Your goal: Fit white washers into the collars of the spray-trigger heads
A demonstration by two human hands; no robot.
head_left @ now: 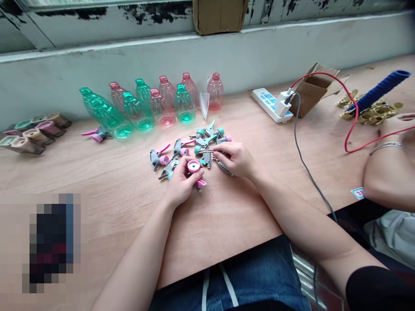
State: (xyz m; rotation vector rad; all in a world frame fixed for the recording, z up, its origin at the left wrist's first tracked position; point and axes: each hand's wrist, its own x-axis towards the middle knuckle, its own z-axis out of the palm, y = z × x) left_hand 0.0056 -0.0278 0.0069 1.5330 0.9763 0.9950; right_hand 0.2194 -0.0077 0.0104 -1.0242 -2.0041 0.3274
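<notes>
My left hand (182,185) is closed around a spray nozzle (193,166) with a pink collar, its round opening facing up toward me. Pinched between thumb and fingers of my right hand (236,159) is a pair of tweezers (206,150), thin and metallic, with its tips pointing left over the pile. Around both hands lie several grey spray nozzles (157,160) with pink or teal collars and levers. Behind them stand several clear green bottles (185,105) and pink bottles (162,109) without tops.
A white power strip (269,103) with a red cable and a grey cord sits right of the bottles, beside a cardboard box (309,93). Small cases (35,136) stand far left. At right, another person's arm (389,172) rests near brass parts (372,113) and a blue roll (379,91).
</notes>
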